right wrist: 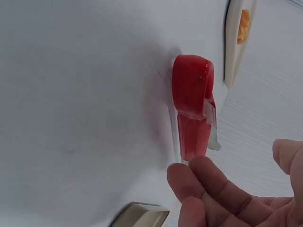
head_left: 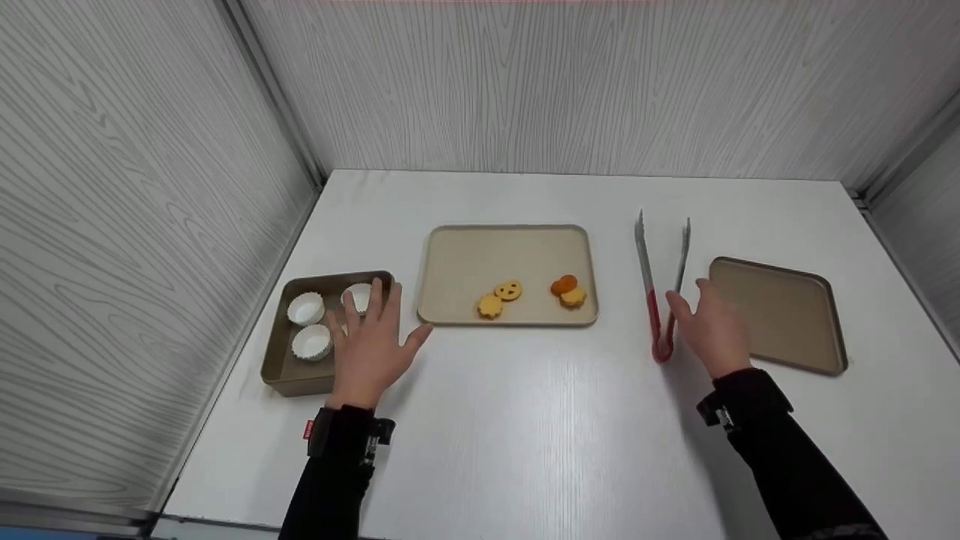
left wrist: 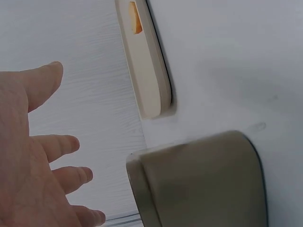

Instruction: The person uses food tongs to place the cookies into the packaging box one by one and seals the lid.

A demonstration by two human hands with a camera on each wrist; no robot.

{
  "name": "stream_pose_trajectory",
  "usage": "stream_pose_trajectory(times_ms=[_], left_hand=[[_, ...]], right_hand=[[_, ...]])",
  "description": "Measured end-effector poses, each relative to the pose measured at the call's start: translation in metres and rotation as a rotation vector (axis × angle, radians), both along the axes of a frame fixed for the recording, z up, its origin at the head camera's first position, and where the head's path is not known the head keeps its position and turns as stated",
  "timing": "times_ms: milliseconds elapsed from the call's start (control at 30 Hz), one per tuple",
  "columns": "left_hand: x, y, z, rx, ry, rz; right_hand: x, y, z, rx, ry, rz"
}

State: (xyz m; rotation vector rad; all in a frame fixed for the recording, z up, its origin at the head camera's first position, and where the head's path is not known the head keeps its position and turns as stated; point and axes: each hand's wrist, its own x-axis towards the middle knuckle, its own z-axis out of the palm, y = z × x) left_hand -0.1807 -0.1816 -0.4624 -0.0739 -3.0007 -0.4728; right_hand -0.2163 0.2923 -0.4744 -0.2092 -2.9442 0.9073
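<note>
My left hand (head_left: pixel 367 356), fingers spread, hovers over the right side of a deep brown baking tin (head_left: pixel 275 379). Three white paper cups (head_left: pixel 311 342) sit inside the tin; the hand partly covers one. The left wrist view shows the hand beside the tin's wall (left wrist: pixel 203 179), holding nothing. My right hand (head_left: pixel 712 334) is beside the red-handled metal tongs (head_left: pixel 655 322), which lie spread apart. In the right wrist view, its fingertips are close to the tongs' red handle (right wrist: pixel 191 90), while the thumb stands apart from it.
A beige tray (head_left: pixel 510 251) at the middle back bears a smiley-face piece (head_left: pixel 508 290), yellow flower-shaped pieces (head_left: pixel 490 306) and an orange oval piece (head_left: pixel 564 284). A shallow brown tray (head_left: pixel 787 315) lies at the right. Wood-grained panels (head_left: pixel 525 90) enclose the table's back and sides.
</note>
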Motion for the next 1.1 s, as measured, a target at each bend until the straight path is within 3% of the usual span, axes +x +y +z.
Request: stream_pose_trajectory(times_ms=[133, 333, 400, 700, 967, 1100], left_hand=[[-0.001, -0.008, 0.004, 0.016, -0.035, 0.023], [0.0, -0.016, 0.006, 0.03, -0.074, 0.04], [0.0, -0.017, 0.006, 0.031, -0.079, 0.043], [-0.003, -0.031, 0.01, 0.001, -0.09, 0.064], [-0.001, -0.055, 0.01, 0.016, -0.058, 0.096], [0.001, -0.071, 0.009, 0.043, -0.067, 0.125]], right_hand=[[-0.006, -0.004, -0.004, 0.007, -0.053, -0.021], [-0.016, -0.007, -0.009, 0.0, -0.233, -0.022], [-0.018, -0.008, -0.012, 0.028, -0.255, -0.013], [-0.021, -0.008, -0.022, 0.074, -0.244, 0.003], [-0.017, -0.001, -0.025, 0.042, -0.165, -0.011], [-0.014, 0.003, -0.028, 0.029, -0.073, -0.034]])
